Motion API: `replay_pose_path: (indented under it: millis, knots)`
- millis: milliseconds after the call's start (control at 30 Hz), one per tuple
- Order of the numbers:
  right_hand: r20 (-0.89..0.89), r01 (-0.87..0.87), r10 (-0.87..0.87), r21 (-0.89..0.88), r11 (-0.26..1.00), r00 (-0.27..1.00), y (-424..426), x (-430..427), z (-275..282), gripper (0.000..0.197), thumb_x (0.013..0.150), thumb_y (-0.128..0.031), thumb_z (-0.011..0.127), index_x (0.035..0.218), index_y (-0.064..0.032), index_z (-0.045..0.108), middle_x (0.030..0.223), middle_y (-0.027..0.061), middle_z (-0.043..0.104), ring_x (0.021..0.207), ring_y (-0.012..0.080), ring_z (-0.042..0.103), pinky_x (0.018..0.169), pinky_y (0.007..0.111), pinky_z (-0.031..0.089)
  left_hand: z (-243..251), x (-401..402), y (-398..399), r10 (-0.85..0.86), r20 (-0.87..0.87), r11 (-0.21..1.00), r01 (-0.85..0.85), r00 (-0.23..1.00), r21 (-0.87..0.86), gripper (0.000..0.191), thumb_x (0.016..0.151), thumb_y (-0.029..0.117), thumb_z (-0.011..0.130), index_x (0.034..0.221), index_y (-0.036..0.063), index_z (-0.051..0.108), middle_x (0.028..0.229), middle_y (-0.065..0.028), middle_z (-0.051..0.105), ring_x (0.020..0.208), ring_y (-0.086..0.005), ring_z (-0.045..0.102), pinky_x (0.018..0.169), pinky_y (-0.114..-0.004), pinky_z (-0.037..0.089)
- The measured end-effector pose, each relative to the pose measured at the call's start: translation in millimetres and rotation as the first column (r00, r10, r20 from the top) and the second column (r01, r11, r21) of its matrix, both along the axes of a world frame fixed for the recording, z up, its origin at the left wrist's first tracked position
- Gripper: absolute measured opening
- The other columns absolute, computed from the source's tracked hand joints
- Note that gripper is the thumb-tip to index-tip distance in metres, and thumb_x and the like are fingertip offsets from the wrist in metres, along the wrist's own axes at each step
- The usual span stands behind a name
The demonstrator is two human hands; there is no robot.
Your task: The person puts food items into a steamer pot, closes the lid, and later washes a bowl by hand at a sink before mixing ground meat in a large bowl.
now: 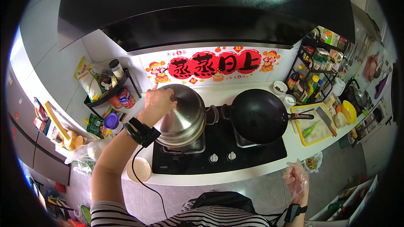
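My left hand (158, 101) grips the knob of a domed stainless-steel lid (186, 113). Under the lid is a steel pot (192, 142) on the left burner of the black gas hob (262, 160); whether the lid touches the pot all round I cannot tell. My right hand (296, 178), in a clear plastic glove, hangs in front of the counter at the right with its fingers loosely curled and nothing visible in them. A black wok (259, 116) rests on the right burner, its handle (301, 116) pointing right.
Right of the hob, a yellow-rimmed tray (312, 140) holds a cleaver (326, 119) and green onion (311, 130). Bottles and a black rack (322, 69) stand behind it. A pale bowl (139, 170) sits at the counter's front left. The range hood (202, 28) overhangs the hob.
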State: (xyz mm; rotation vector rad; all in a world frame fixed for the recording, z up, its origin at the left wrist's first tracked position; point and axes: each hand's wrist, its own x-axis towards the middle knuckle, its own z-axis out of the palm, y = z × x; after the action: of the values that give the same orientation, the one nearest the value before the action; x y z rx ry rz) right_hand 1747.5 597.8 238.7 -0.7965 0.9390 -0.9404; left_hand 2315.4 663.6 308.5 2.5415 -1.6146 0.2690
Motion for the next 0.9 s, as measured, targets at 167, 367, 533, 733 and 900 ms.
replay_pose_path:
  millis: [167, 367, 533, 733, 900]
  knots:
    - [-0.018, -0.003, 0.004, 0.036, 0.999, 1.0, -2, -1, -12, 0.026, 0.1, -0.022, 0.064, 0.109, 0.0015, 0.065, 0.075, 0.0015, 0.054, 0.059, 0.0096, 0.049, 0.049, 0.019, 0.032, -3, -1, 5, -0.007, -0.041, 1.0, 0.006, 0.999, -0.008, 0.032, 0.084, 0.043, 0.071, 0.098, 0.0147, 0.072, 0.09, -0.0072, 0.076, 0.086, -0.0265, 0.073, 0.083, -0.046, 0.054]
    - [-0.1, 0.005, 0.0, 0.043, 0.999, 0.995, 10, 30, 1, 0.024, 0.101, -0.025, 0.062, 0.107, -0.0018, 0.065, 0.071, -0.0009, 0.05, 0.059, 0.0053, 0.043, 0.048, 0.017, 0.032, -6, 0, 8, -0.037, 0.023, 0.997, 0.038, 0.999, -0.072, 0.037, 0.087, 0.046, 0.073, 0.106, 0.0145, 0.069, 0.09, -0.0088, 0.074, 0.09, -0.0288, 0.072, 0.079, -0.045, 0.052]
    - [-0.117, -0.485, 0.474, -0.085, 0.871, 0.873, 0, 53, -3, 0.044, 0.099, -0.031, 0.064, 0.124, 0.0054, 0.066, 0.093, 0.0073, 0.062, 0.077, 0.0148, 0.059, 0.063, 0.025, 0.044, 26, -45, 71, 0.016, 0.227, 0.949, 0.056, 0.974, -0.309, 0.041, 0.088, 0.039, 0.072, 0.119, 0.0123, 0.069, 0.083, -0.0118, 0.072, 0.083, -0.0318, 0.07, 0.082, -0.046, 0.054]
    - [0.127, -0.866, 0.857, 0.026, 0.5, 0.499, 18, 164, 0, 0.069, 0.104, -0.043, 0.055, 0.151, 0.006, 0.041, 0.137, 0.0162, 0.061, 0.119, 0.026, 0.064, 0.105, 0.037, 0.048, 8, -142, 175, -0.021, 0.008, 0.962, 0.022, 1.0, -0.273, 0.024, 0.084, 0.028, 0.076, 0.102, 0.0123, 0.075, 0.086, -0.0044, 0.072, 0.08, -0.0279, 0.069, 0.082, -0.043, 0.053]
    - [0.11, -0.96, 0.972, 0.214, 0.179, 0.206, 74, 253, 8, 0.07, 0.105, -0.057, 0.048, 0.148, -0.0015, 0.048, 0.134, 0.0094, 0.063, 0.118, 0.0186, 0.065, 0.098, 0.029, 0.049, -31, -171, 231, -0.014, -0.178, 0.961, -0.036, 0.984, -0.273, 0.031, 0.084, 0.029, 0.076, 0.111, 0.0139, 0.074, 0.094, -0.003, 0.072, 0.088, -0.0258, 0.069, 0.083, -0.041, 0.052]
